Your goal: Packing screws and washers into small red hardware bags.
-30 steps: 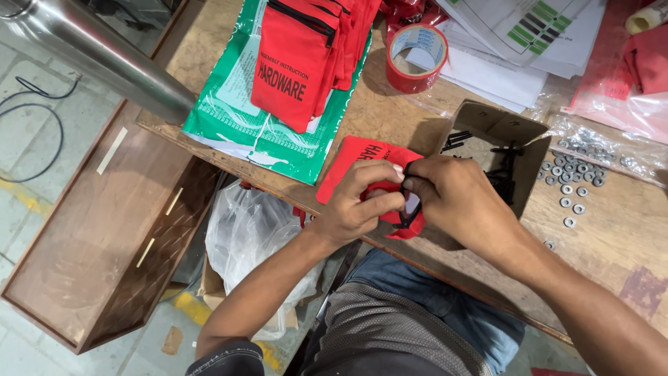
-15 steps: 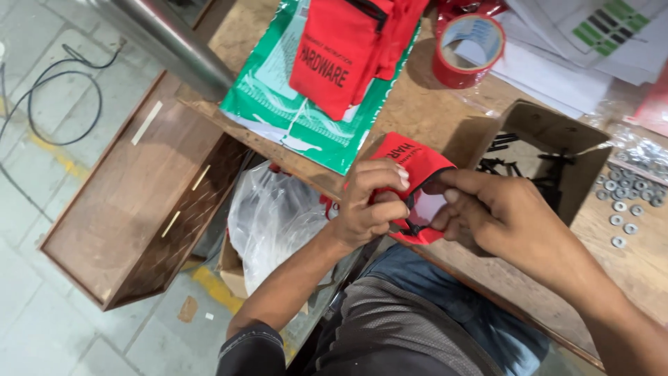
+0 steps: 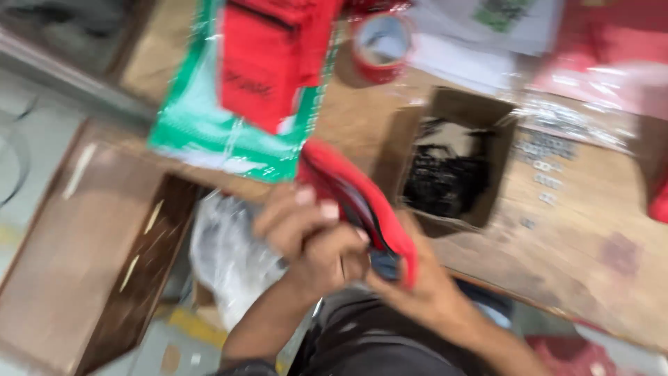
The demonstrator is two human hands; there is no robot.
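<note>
My wooden bench [image 3: 598, 278] runs across the blurred view. At 12 o'clock sits a roll of red tape [image 3: 381, 45], with white papers [image 3: 480, 28] toward 1 o'clock. An open cardboard box [image 3: 452, 163] of dark parts lies right of centre, and small metal washers [image 3: 546, 167] are scattered at 3 o'clock just beside it. At 11 o'clock, 1 stack of red pouches [image 3: 268, 59] rests on a green and white bag [image 3: 209, 136]. A clear plastic bag [image 3: 226, 254] hangs at 7 o'clock, near a wooden crate [image 3: 83, 257] at 8 o'clock.

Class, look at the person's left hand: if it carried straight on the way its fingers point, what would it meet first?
The left hand points up and right, straight into the red pouch it already grips. Beyond that, probably the open cardboard box, though blur leaves depth unclear.
</note>
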